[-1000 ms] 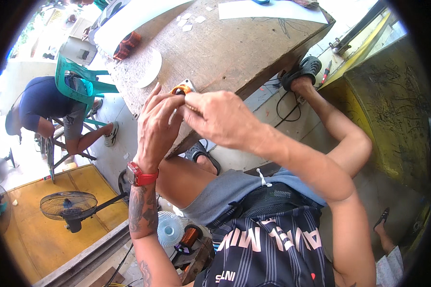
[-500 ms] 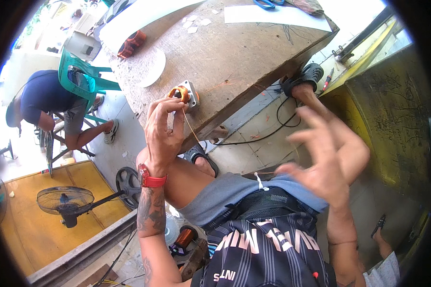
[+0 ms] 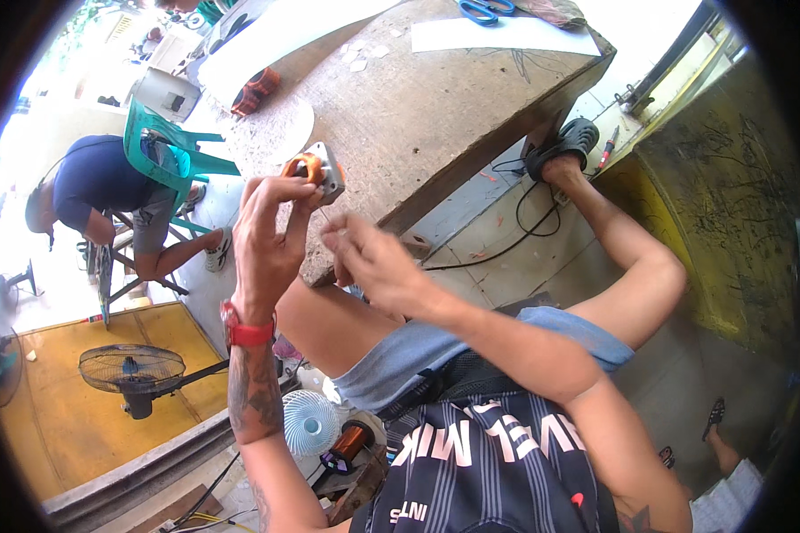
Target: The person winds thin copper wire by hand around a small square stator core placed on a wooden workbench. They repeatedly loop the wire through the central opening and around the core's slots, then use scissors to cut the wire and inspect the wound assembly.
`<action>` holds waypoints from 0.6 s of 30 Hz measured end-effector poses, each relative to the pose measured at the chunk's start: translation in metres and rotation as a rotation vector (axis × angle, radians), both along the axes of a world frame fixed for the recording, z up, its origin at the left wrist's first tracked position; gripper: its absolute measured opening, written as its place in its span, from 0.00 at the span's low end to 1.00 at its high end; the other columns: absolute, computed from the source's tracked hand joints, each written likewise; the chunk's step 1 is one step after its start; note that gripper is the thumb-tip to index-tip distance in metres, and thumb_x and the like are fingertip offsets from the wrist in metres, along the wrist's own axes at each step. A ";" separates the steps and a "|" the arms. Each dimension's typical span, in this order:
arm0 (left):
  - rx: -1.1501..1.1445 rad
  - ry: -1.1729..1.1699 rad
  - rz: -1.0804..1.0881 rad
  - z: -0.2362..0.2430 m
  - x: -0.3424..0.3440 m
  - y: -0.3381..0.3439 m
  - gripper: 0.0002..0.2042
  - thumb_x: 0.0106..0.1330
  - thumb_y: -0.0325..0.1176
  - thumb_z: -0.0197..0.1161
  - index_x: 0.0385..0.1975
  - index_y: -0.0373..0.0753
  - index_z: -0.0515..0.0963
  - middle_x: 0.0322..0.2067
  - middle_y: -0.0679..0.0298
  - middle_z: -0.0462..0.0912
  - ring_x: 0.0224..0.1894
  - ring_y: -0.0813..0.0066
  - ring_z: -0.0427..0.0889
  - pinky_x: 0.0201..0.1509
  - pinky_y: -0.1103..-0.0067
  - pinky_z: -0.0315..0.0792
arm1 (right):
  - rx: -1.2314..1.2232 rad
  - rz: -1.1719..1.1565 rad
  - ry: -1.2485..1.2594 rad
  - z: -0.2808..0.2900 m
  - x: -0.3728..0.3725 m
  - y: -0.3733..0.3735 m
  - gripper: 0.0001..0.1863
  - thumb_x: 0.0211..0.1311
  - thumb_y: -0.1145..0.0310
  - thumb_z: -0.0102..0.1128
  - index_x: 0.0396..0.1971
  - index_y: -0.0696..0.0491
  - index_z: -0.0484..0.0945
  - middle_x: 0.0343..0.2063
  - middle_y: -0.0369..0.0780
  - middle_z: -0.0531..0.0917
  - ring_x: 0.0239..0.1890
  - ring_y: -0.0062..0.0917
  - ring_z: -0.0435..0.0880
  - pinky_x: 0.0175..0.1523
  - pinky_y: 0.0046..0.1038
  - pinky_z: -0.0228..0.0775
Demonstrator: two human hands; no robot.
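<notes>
matt grey metal core [image 3: 332, 181] with glossy copper-coloured wire windings [image 3: 315, 166], rough scuffed wooden table [image 3: 418, 115], smooth white paper [image 3: 516, 41] near its far right corner, glossy plastic-handled scissors [image 3: 486, 12], smooth plastic chair [image 3: 176, 163]

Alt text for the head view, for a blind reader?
The person's left hand holds a grey metal block with orange wire coils, the bent-fingered right hand close by, at a worn brown wooden table; someone in navy leans forward at left.
</notes>
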State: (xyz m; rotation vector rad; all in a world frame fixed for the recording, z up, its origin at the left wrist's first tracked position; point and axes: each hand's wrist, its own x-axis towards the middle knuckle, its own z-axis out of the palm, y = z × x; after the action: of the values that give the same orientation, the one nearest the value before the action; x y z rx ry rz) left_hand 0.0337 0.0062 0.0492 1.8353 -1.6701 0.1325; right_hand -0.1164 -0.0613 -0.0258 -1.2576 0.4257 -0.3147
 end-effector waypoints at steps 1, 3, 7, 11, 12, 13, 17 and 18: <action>0.028 -0.001 -0.058 -0.006 0.003 -0.008 0.08 0.64 0.19 0.70 0.40 0.37 0.82 0.40 0.59 0.87 0.46 0.57 0.84 0.53 0.67 0.78 | 0.078 -0.049 -0.033 -0.004 0.005 0.016 0.16 0.84 0.60 0.51 0.52 0.59 0.75 0.29 0.40 0.83 0.29 0.19 0.81 0.35 0.25 0.74; 0.110 0.036 -0.118 -0.021 0.004 -0.020 0.07 0.65 0.20 0.68 0.40 0.37 0.82 0.40 0.58 0.87 0.47 0.55 0.84 0.54 0.65 0.78 | 0.223 -0.054 0.014 -0.016 0.010 0.038 0.15 0.84 0.60 0.48 0.47 0.58 0.75 0.29 0.45 0.83 0.27 0.29 0.82 0.36 0.31 0.75; 0.140 -0.028 -0.151 -0.038 -0.001 -0.020 0.07 0.65 0.18 0.68 0.39 0.37 0.82 0.41 0.56 0.87 0.49 0.55 0.87 0.57 0.66 0.79 | -0.164 -0.103 0.038 -0.038 0.012 0.046 0.16 0.83 0.60 0.46 0.50 0.58 0.74 0.39 0.59 0.84 0.42 0.65 0.79 0.46 0.52 0.74; 0.103 -0.037 -0.119 -0.040 -0.002 -0.018 0.07 0.65 0.19 0.67 0.39 0.37 0.82 0.41 0.57 0.87 0.51 0.55 0.86 0.58 0.65 0.79 | -0.478 0.024 0.070 -0.032 -0.022 0.045 0.17 0.82 0.58 0.46 0.49 0.58 0.73 0.34 0.58 0.86 0.38 0.58 0.85 0.41 0.56 0.74; 0.111 -0.021 -0.101 -0.041 -0.004 -0.017 0.06 0.65 0.20 0.67 0.39 0.37 0.82 0.41 0.57 0.87 0.51 0.55 0.86 0.58 0.65 0.79 | -0.597 0.112 0.122 -0.024 -0.040 0.047 0.17 0.82 0.57 0.47 0.51 0.56 0.74 0.35 0.57 0.86 0.37 0.56 0.86 0.39 0.54 0.77; 0.086 -0.011 -0.099 -0.042 -0.005 -0.018 0.06 0.65 0.20 0.67 0.39 0.37 0.82 0.41 0.57 0.88 0.51 0.55 0.86 0.58 0.65 0.79 | -0.719 0.199 0.166 -0.014 -0.060 0.047 0.17 0.82 0.57 0.47 0.53 0.55 0.75 0.35 0.56 0.87 0.37 0.54 0.88 0.37 0.51 0.80; 0.066 0.027 -0.059 -0.047 -0.008 -0.018 0.07 0.63 0.21 0.69 0.38 0.37 0.81 0.42 0.57 0.88 0.51 0.55 0.86 0.57 0.65 0.79 | -0.764 0.367 0.217 0.021 -0.179 -0.006 0.21 0.79 0.52 0.53 0.50 0.57 0.77 0.33 0.52 0.88 0.35 0.41 0.91 0.35 0.45 0.83; 0.068 0.030 -0.057 -0.048 -0.008 -0.018 0.07 0.63 0.21 0.69 0.38 0.37 0.81 0.42 0.57 0.87 0.51 0.55 0.86 0.57 0.65 0.79 | -0.872 0.213 0.017 0.028 -0.212 -0.033 0.19 0.80 0.56 0.55 0.54 0.57 0.76 0.32 0.50 0.87 0.36 0.39 0.91 0.37 0.41 0.84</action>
State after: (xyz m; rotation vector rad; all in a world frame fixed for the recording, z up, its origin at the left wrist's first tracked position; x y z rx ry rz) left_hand 0.0260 -0.0113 0.0014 1.8283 -1.7233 0.0237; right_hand -0.3287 -0.0944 0.0025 -2.1394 0.1540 -0.3171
